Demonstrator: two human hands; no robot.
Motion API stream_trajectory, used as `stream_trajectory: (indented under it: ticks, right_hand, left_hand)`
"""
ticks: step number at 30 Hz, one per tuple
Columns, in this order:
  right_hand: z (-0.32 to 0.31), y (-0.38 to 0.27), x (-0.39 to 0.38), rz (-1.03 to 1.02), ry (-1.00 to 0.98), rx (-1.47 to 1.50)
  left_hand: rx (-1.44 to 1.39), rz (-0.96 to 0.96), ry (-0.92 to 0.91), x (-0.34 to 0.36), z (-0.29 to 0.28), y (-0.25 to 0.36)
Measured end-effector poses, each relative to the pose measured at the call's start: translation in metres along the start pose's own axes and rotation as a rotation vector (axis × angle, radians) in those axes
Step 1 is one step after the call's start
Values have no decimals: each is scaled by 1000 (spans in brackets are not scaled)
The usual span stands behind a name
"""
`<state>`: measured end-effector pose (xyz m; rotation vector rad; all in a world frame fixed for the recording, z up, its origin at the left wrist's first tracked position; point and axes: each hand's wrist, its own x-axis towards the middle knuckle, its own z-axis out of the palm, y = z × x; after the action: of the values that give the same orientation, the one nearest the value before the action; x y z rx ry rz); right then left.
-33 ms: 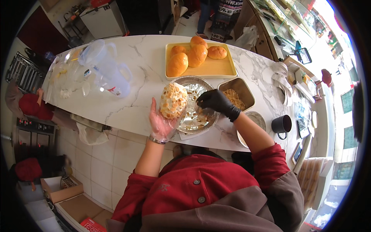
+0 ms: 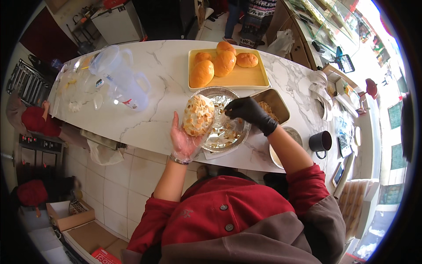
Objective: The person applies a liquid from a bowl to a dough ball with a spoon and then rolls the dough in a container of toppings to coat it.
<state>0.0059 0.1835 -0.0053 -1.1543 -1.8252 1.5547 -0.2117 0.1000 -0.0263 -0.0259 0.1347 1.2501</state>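
In a clear plastic glove, my left hand (image 2: 183, 141) cups a bun (image 2: 199, 115) coated in white cream and toasted flakes that look like sliced almonds. The palm supports it from below, beside the left rim of a round foil pan (image 2: 243, 140) with flakes scattered on its bottom. My right hand (image 2: 248, 113), in a black glove, hovers over that pan with its fingertips pinched together, a little right of the bun. What the fingertips hold is too small to make out. Partly behind the right hand is a metal container (image 2: 281, 103) of similar flakes.
A yellow tray (image 2: 246, 83) with several plain buns lies beyond the pan. Clear plastic jugs (image 2: 125, 81) stand at left. A round bowl (image 2: 292, 134) sits under my right forearm, near a black mug (image 2: 320, 141). Another person (image 2: 37, 116) is at far left.
The bun has shifted slightly to the right in my left hand. My right hand has moved a little to the right, still pinched.
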Motion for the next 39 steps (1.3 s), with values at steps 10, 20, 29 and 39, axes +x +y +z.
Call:
stream_trajectory:
  ticks: [10,20,29,39]
  right_hand:
    - [-14,-96,8,-263,-59,-447]
    - [-9,-103,13,-309,-20,-379]
    - [6,-111,14,-430,-53,-628]
    - [2,-92,16,-492,63,-695]
  left_hand:
    - [4,-86,-21,3,11,-20]
    - [92,-71,-7,1,7,-24]
    - [324,12,100,1,6,-30]
    - [361,51,99,-1,8,-30]
